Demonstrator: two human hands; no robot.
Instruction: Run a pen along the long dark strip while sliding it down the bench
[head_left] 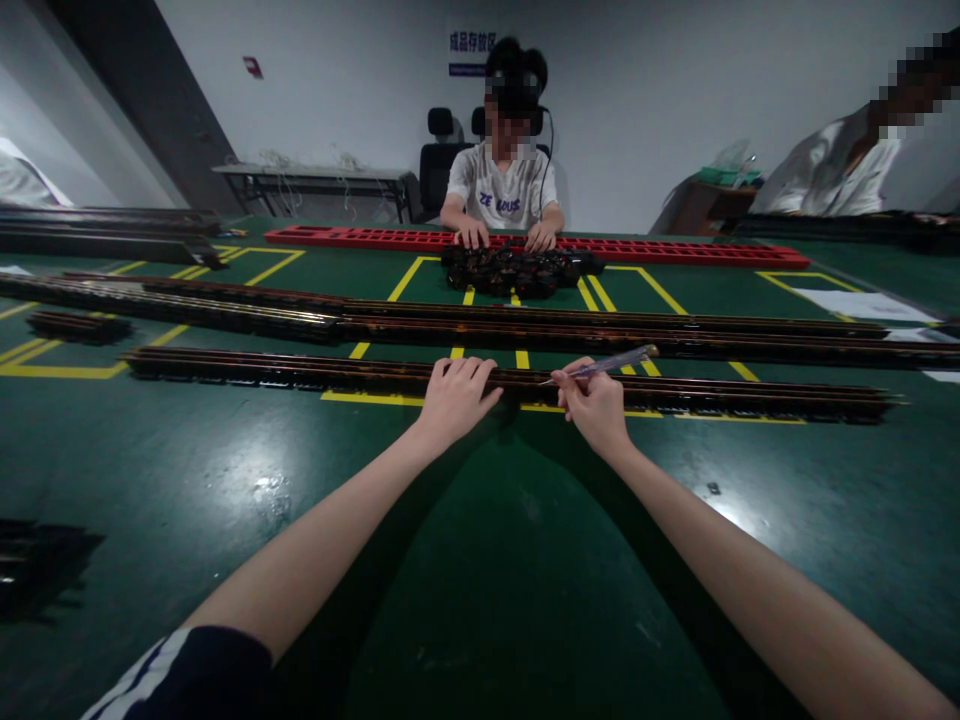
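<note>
Your left hand (454, 396) lies palm down across the nearest long strip (262, 368), fingers loosely extended over its top and not curled round it. It seems to be there to pin the strip flat on the counter (480, 560), not to lift it. Your right hand (597, 408) is closed on a slim tool (604, 364), pinched between thumb and fingers much as you'd hold a pen. The tool's length slants up and to the right above the strip. That grip suits fine work at the tip, though I cannot tell whether the tip touches the strip.

The strip itself runs left to right across the counter just ahead of you, lying over the yellow lines (60, 370). Your two hands sit close together near its middle — one steadying, one working. Further strips (675, 335) lie parallel behind it, well apart from your hands.

Opposite, a person (504, 185) has both hands at a heap of small dark parts (514, 270), just in front of a long red tray (675, 250) — their hands, not yours.
</note>
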